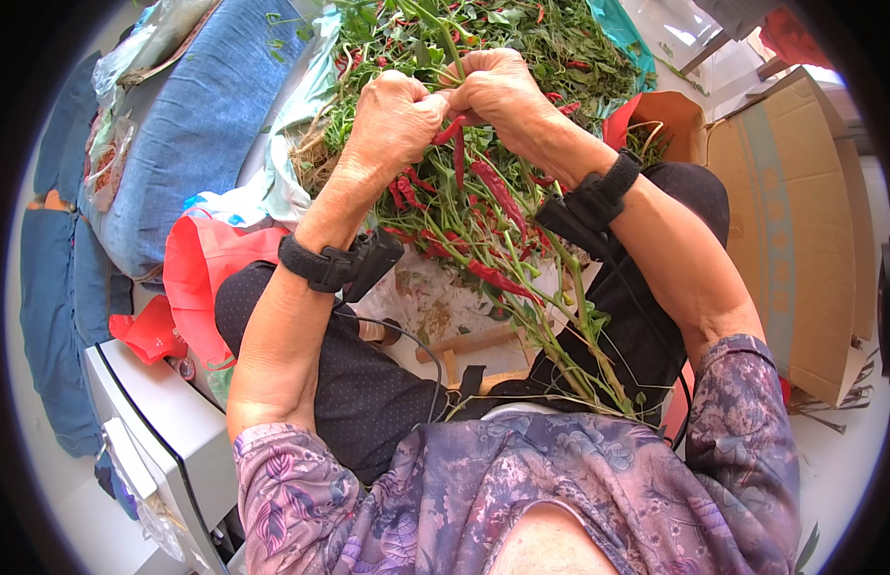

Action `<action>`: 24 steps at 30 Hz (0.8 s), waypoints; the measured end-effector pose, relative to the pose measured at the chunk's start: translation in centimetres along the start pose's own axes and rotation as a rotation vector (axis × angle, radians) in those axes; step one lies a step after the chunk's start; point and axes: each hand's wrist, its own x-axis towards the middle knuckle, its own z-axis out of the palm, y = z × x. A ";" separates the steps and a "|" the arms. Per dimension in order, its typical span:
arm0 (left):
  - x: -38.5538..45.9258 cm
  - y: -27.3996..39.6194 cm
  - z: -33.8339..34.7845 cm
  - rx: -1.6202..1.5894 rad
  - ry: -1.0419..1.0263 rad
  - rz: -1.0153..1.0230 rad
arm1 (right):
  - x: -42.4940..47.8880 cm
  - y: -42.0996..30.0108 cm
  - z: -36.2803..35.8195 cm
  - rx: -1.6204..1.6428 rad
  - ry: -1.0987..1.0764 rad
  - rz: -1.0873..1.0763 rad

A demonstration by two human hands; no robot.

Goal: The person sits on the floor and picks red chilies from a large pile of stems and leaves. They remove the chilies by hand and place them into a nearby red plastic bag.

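Note:
My left hand (395,118) and my right hand (495,86) meet over a heap of uprooted chili plants (545,36). Green chili stems (451,50) rise from my right hand's closed fingers. The left fingertips pinch at the same spot, beside a red chili pepper (448,131); what exactly they hold is hidden. Just below hang more wrinkled red chilies (499,190). A bundle of long plant stalks (581,359) with leaves and red pods slants across my lap. Each wrist wears a black strap with a small device.
A blue denim-covered seat (193,136) and a red bag (201,266) lie to the left, above a white cabinet (179,431). On the right stand a red paper bag (675,118) holding greenery and a large cardboard box (783,237). A wooden frame piece (474,341) lies between my legs.

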 end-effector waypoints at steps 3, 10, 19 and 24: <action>-0.1 -0.1 0.5 0.178 0.083 0.046 | 0.3 1.0 0.4 -0.075 0.058 -0.075; -0.3 0.1 1.8 0.478 0.166 0.110 | 0.6 1.6 0.4 -0.353 0.170 -0.186; -0.5 -0.5 -1.5 -0.513 -0.201 0.029 | -0.2 -1.8 -1.8 0.146 -0.143 0.148; -0.7 0.0 -2.2 -0.622 -0.212 0.038 | 0.2 -1.9 -2.3 0.275 -0.271 0.178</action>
